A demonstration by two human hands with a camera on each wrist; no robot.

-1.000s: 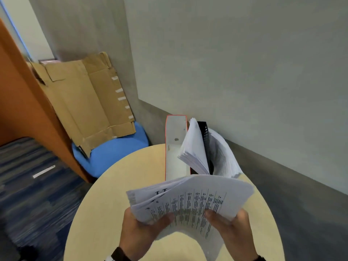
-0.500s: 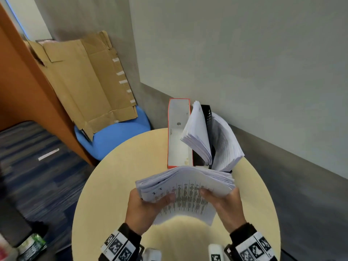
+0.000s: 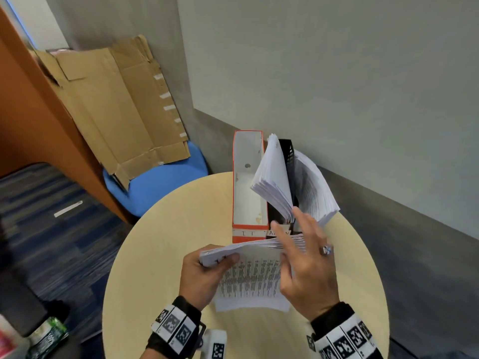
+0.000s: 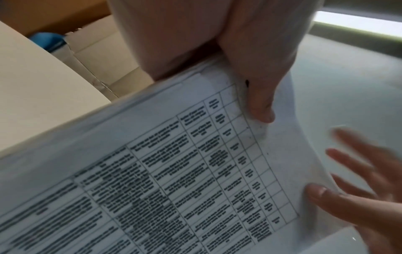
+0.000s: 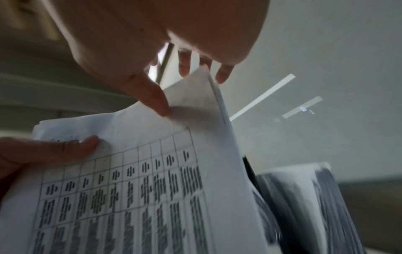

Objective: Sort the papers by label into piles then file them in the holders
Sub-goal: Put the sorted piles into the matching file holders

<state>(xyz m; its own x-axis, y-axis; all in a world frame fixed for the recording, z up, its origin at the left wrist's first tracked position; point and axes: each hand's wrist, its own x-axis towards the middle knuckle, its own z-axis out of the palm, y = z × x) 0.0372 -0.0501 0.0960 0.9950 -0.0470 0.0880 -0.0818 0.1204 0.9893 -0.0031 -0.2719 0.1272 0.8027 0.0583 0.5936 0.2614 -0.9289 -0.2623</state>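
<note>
While the left hand (image 3: 204, 273) pinches the near-left corner of the paper stack (image 3: 248, 270) above the bench (image 3: 166, 255), the right hand (image 3: 305, 263) hovers spread over its right edge, fingers straight. The stack is thick, white, printed with tables, its long axis running left to right. The orange holder (image 3: 247, 177) stands just beyond it at the bench's far edge, unfilled, beside the black holder (image 3: 286, 151) stuffed with sheets; the right hand is nearer.
</note>
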